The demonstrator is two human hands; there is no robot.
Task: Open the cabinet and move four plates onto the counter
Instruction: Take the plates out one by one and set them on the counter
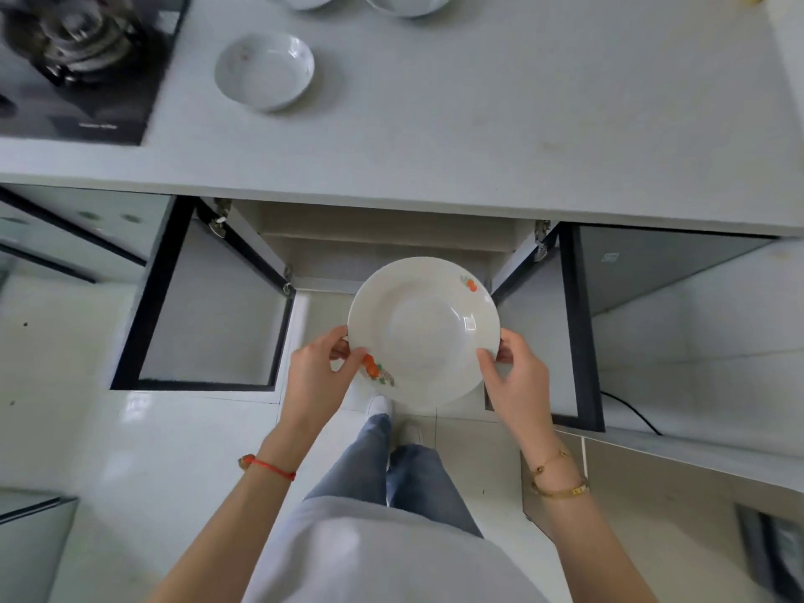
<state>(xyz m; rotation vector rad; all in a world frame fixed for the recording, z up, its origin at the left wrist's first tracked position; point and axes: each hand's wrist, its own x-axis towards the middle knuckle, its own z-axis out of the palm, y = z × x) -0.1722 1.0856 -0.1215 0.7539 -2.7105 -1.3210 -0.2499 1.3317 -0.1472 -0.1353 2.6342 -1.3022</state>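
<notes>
Cabinet doors (209, 306) stand open either side of the hands, left hand (315, 376) and right hand (517, 380) pinching opposite rims of a round white fruit-patterned plate (422, 332) held below the pale counter (478, 124), where three white dishes (264, 71) already sit beyond the hands, so this looks like the fourth.

1. Beyond the fingers (348, 354), the counter (478, 124) lies bare; a small dish (264, 70) sits far-left.
2. Open cabinet doors (209, 306) flank both hands.
3. The counter edge overhangs ahead.
</notes>
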